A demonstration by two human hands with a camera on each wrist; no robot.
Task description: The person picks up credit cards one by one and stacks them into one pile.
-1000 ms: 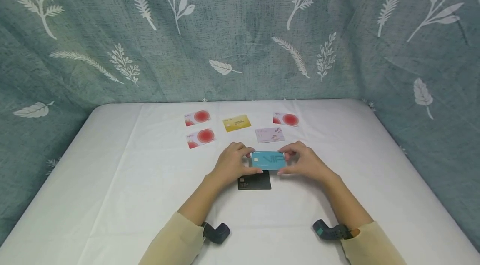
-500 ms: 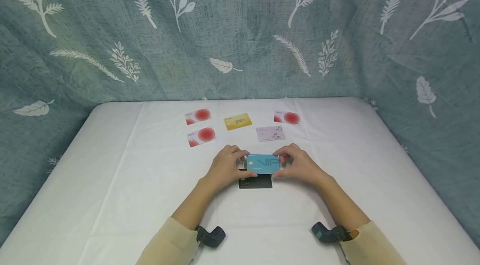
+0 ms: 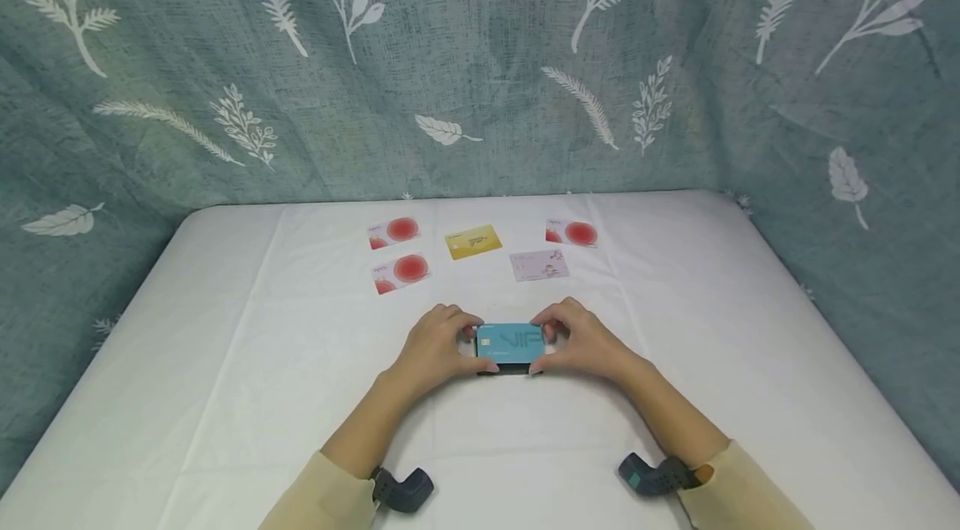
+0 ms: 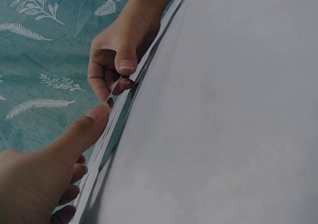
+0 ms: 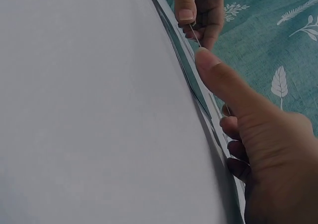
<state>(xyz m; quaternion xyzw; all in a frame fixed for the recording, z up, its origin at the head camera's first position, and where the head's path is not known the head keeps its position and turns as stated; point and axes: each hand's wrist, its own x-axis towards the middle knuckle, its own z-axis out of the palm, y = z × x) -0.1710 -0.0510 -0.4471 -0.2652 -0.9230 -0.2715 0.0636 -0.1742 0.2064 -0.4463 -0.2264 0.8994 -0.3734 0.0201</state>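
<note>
A teal card (image 3: 510,343) marked VIP is held level by both hands, one at each short end. My left hand (image 3: 433,348) pinches its left end between thumb and fingers, and my right hand (image 3: 588,344) grips the right end the same way. Beneath it lies a black card (image 3: 514,369), mostly covered, with only its front strip showing. From the left wrist, the teal card (image 4: 114,88) appears edge-on as a thin line between the thumbs. The right wrist view also catches this card (image 5: 195,35) edge-on.
Farther back on the white table (image 3: 262,397) lie several cards: a gold card (image 3: 473,242), a pale pink card (image 3: 540,265), and red-circle cards at the left (image 3: 401,272) and right (image 3: 572,232). A green leaf-patterned cloth (image 3: 480,55) hangs behind.
Both hands have brought the teal card toward the body and slightly left. It now overlaps most of the black card, which showed more before. The cards at the back stay put.
</note>
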